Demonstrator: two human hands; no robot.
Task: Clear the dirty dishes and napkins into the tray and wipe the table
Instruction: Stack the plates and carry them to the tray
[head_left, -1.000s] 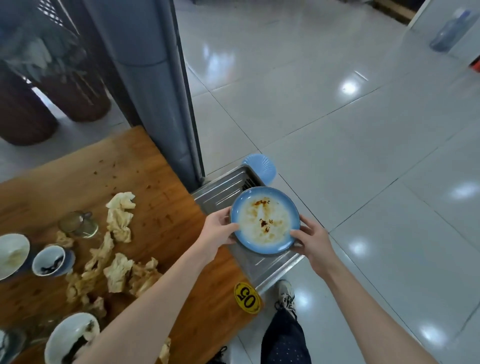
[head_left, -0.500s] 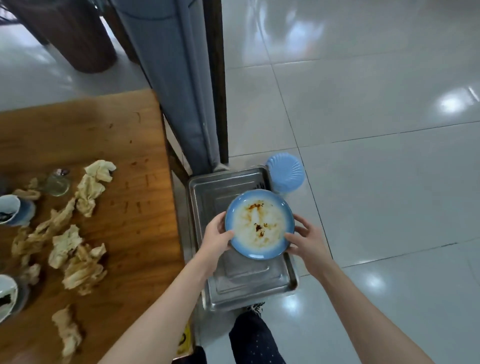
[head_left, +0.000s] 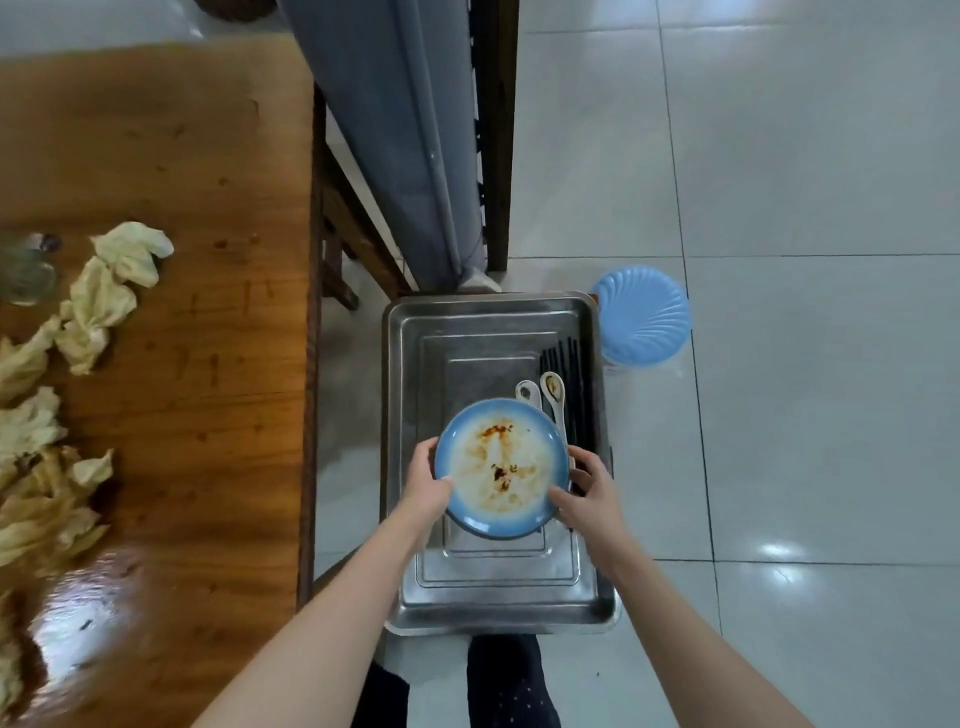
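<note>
A blue-rimmed plate (head_left: 500, 467) smeared with brown sauce hangs over the steel tray (head_left: 410, 364). My left hand (head_left: 428, 486) grips its left rim and my right hand (head_left: 587, 493) grips its right rim. Inside the tray, along its right side, lie two white spoons (head_left: 550, 389) and several black chopsticks (head_left: 569, 364). Crumpled stained napkins (head_left: 111, 280) are strewn over the wooden table (head_left: 208, 415) at the left.
A light blue plastic stool (head_left: 644, 314) stands at the tray's far right corner. A grey padded chair back (head_left: 395, 135) leans between table and tray. A glass cup (head_left: 26, 265) sits at the table's left edge. White floor tiles (head_left: 805, 415) spread to the right.
The plate has moved lower over the tray, still in both hands. My view has tilted down, so the spoons and chopsticks in the tray now show.
</note>
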